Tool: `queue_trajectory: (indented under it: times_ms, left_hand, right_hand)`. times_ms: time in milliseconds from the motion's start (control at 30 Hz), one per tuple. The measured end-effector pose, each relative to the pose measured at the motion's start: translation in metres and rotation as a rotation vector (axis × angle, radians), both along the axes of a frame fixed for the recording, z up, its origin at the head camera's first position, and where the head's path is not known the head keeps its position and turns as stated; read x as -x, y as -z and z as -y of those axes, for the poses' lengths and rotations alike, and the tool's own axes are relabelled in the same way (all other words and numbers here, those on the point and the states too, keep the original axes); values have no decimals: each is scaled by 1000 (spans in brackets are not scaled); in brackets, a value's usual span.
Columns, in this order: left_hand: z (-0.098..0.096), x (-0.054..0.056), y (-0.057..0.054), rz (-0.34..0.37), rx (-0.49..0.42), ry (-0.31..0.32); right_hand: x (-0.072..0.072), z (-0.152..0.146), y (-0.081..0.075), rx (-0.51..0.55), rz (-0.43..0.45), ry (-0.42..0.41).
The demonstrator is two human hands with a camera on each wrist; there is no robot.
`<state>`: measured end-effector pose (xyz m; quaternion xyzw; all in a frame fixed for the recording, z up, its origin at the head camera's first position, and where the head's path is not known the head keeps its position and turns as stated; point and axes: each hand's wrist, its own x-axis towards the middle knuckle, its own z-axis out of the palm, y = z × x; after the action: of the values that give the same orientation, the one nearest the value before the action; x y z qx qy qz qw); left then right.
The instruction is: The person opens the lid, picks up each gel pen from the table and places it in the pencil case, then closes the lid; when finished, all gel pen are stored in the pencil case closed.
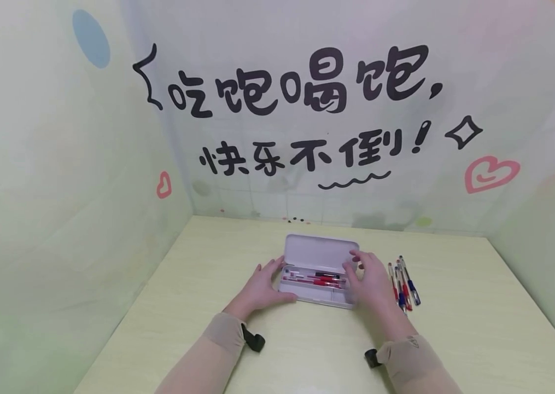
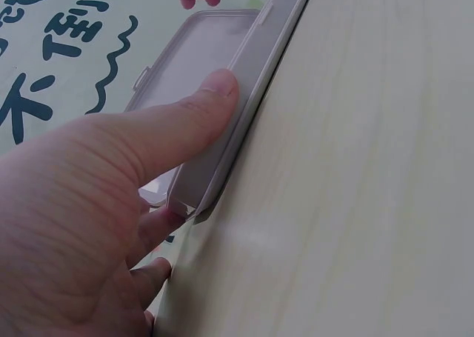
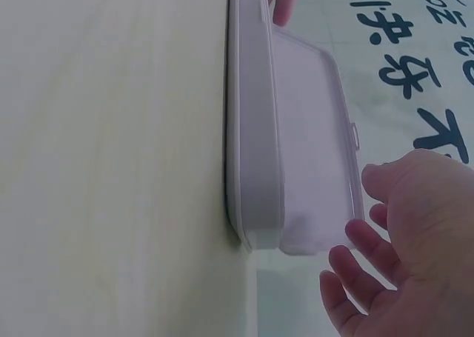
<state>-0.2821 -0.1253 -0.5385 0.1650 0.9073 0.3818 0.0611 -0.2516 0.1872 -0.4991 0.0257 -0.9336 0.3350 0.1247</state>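
Observation:
A pale lilac pencil case (image 1: 307, 293) lies on the table with its lid (image 1: 323, 253) raised at the back. Several red pens (image 1: 323, 280) rest in its rear compartment, one with a dark grip; the front part looks bare. My left hand (image 1: 259, 289) holds the case's left end, the thumb (image 2: 204, 104) against the front wall and fingers round the side. Beside the lid's right edge is my right hand (image 1: 374, 282), its fingers (image 3: 366, 244) loosely bent with nothing between them. In the right wrist view, a small gap shows between that hand and the lid.
Several loose pens (image 1: 407, 287) with red and blue grips lie in a bunch right of the case, close to my right hand. The pale wooden table (image 1: 316, 350) meets a printed backdrop (image 1: 267, 202) at the back and sides. Each wrist wears a black strap (image 1: 254, 340).

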Motion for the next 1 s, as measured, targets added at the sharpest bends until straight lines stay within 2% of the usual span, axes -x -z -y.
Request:
queue_trajectory:
  times_ms: [233, 633, 833, 1000]
  left_hand:
    - [0, 0, 0, -1, 2, -1]
    - [0, 1, 2, -10, 14, 9]
    - [-1, 1, 1, -8, 17, 7]
    - [-1, 2, 3, -8, 22, 5]
  right_hand:
    - [-4, -30, 2, 16, -2, 82]
    - [-20, -68, 1, 67, 6, 152]
    - [-24, -85, 7, 57, 55, 187]
    - [-26, -97, 11, 50, 144, 220]
